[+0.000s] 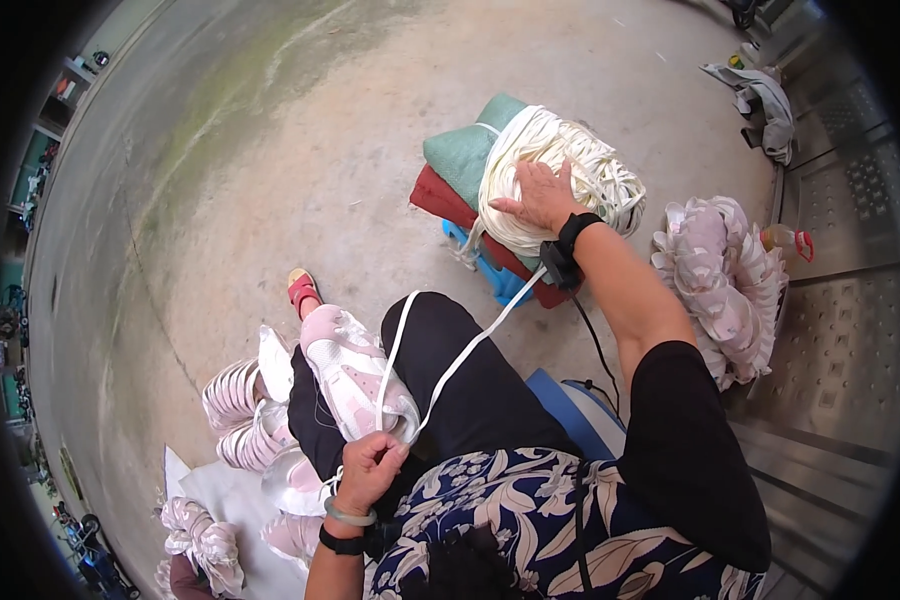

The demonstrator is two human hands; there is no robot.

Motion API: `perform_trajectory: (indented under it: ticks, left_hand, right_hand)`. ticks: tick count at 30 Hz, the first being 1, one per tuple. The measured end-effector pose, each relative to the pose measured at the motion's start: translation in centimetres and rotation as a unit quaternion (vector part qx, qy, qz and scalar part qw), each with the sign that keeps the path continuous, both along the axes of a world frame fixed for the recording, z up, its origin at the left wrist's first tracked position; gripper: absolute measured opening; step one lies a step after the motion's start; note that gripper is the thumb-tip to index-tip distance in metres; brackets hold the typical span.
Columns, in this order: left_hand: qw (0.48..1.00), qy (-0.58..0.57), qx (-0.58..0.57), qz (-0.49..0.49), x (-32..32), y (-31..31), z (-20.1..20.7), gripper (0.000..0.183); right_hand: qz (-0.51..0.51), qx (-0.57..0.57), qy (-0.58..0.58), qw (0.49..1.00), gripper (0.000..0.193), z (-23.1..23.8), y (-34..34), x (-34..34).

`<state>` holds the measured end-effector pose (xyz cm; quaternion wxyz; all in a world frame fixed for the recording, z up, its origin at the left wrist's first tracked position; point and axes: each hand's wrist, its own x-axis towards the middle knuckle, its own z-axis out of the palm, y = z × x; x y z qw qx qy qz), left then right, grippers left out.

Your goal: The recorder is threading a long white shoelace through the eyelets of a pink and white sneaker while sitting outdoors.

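Observation:
Across my lap lies a pink and white shoe upper [345, 360], its far end pointing away from me. My left hand [370, 472] is closed in a pinch at its near edge; the fingertips are partly hidden. A white shoelace [480, 340] loops up from that edge, and one strand runs toward my right wrist. My right hand [546, 197] rests with fingers apart on a big bundle of cream-white laces [595, 175]. This bundle sits on folded green cloth [460, 160] and dark red cloth [442, 197], over a blue stool [500, 280].
Stacked pink and white uppers [235, 400] lie at my left, near a white sheet [245, 510]. Another pile of uppers [715, 280] stands right, against a metal door [840, 330]. A red sandal [302, 285] shows on a foot ahead. A grey cloth [765, 110] lies far right.

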<state>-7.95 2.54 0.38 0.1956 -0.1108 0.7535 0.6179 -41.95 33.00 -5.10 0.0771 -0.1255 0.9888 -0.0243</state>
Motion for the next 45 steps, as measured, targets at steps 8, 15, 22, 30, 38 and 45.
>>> perform_trajectory:
  ticks: [8, 15, 22, 30, 38, 45]
  left_hand:
    - [0.998, 0.057, -0.037, -0.006, 1.0, -0.7, 0.9, 0.013]
    - [0.988, 0.125, -0.092, -0.025, 0.0, -1.1, 2.6, 0.01]
    - [0.984, 0.12, -0.132, -0.026, 1.0, -0.5, 1.8, 0.009]
    - [0.992, 0.076, -0.101, -0.002, -0.4, -0.3, 1.4, 0.011]
    - [0.987, 0.09, -0.123, -0.042, -1.7, 1.0, 1.6, 0.012]
    - [0.985, 0.096, -0.138, -0.048, -0.8, 0.9, 1.4, 0.014]
  right_hand:
    - [0.181, -0.262, 0.122, 0.94, 0.04, 1.1, -3.5, 10.2]
    - [0.216, -0.351, 0.111, 0.905, 0.034, -0.8, -5.3, 13.8]
    - [-0.017, -0.091, 0.182, 0.979, 0.076, -0.5, 0.0, -0.5]
    - [0.044, -0.046, 0.214, 0.975, 0.035, -4.6, 2.1, 1.3]
    - [-0.017, -0.136, 0.27, 0.953, 0.035, -5.3, -2.6, 1.9]
    - [-0.025, -0.175, 0.312, 0.934, 0.052, -5.3, -6.6, 6.4]
